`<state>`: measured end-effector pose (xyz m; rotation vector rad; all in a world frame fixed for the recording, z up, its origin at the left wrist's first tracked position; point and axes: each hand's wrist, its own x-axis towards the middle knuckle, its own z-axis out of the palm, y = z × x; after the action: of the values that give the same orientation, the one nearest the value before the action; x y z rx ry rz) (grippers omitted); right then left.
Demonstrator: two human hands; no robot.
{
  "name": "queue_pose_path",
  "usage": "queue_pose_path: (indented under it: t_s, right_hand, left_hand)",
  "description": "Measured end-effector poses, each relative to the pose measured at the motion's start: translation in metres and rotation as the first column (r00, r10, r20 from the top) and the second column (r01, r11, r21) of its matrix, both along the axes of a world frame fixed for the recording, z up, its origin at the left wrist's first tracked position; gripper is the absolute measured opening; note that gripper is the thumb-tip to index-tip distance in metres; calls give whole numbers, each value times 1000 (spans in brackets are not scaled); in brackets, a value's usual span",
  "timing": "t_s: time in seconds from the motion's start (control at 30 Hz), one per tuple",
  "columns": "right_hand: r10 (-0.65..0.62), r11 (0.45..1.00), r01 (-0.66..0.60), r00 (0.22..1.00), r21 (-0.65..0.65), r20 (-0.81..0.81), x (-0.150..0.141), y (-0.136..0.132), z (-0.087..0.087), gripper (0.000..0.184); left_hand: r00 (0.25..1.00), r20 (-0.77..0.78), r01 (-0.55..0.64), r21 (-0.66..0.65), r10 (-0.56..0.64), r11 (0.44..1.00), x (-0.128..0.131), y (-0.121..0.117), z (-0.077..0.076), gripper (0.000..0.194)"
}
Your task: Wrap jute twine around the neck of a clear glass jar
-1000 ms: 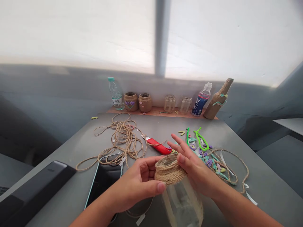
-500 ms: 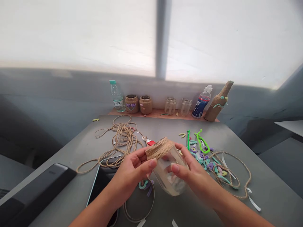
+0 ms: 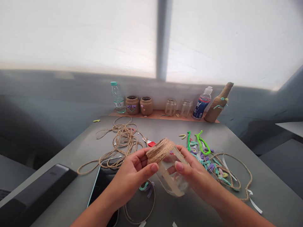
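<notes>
Between my two hands a clear glass jar (image 3: 172, 179) is held tilted above the table, its mouth end up and to the left. Brown twine (image 3: 161, 150) is wound in several rows around the jar's neck. My left hand (image 3: 139, 167) grips the wrapped neck, thumb in front and fingers behind. My right hand (image 3: 191, 167) closes on the jar's right side, thumb on the near glass. A strip along the glass looks like double-sided tape. Beyond my left hand lies a loose heap of twine (image 3: 125, 138); some fingers are hidden behind the jar.
Along the back stand a water bottle (image 3: 117, 99), two twine-covered jars (image 3: 146, 106), two bare glass jars (image 3: 170, 107), a blue-labelled bottle (image 3: 201, 104) and a twine-wrapped bottle (image 3: 216, 105). Coloured pipe-cleaner pieces (image 3: 208, 160) lie right, a dark tablet-like device (image 3: 101, 183) and black box (image 3: 40, 192) left.
The jar has turned slightly in my hands, and my right thumb has shifted a little up and right on the glass. Both hands keep their hold.
</notes>
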<state>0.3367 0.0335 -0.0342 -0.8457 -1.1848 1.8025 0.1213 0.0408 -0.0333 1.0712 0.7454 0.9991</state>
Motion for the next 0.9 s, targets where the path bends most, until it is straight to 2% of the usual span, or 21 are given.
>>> queue_pose_path:
  t_s: [0.1,0.23,0.3,0.43,0.53,0.6,0.7,0.8,0.9]
  right_hand:
    - [17,1000,-17,1000,-18,-26,0,1,1,51]
    - [78,992,-87,992,-87,-102,-3,3,3,42]
    - [93,989,-108,985,-102,-143,-4,4,2,44]
    - [40,998,-45,994,-43,-101,-5,5,-5,65]
    - [-61,997,60,998,54,9,-4,4,-9,82]
    - [-95,993,91,995,79,41,-5,4,-11,78]
    - [-100,994,99,995,55,15,-8,7,-15,62]
    - [-78,997,77,995,-11,-57,-10,11,-20,52]
    - [-89,996,88,993,-21,-82,-10,16,-24,49]
  left_hand:
    - [1000,2,14,-6,-14,1000,0,1,-1,58]
    - [1000,0,19,-17,-19,1000,-1,1,-2,72]
    - [1000,-9,10,-24,-11,1000,-1,1,-2,77]
    - [996,-36,-88,-38,86,995,-1,1,0,79]
    - [991,-39,-132,-28,131,991,-1,2,1,69]
    - [990,-53,-135,-25,134,991,-1,3,1,63]
    - [984,-104,-152,-45,146,987,3,3,2,63]
    - [963,-179,-218,-71,203,973,11,2,4,62]
    - [939,-233,-274,-62,253,960,19,1,8,59]
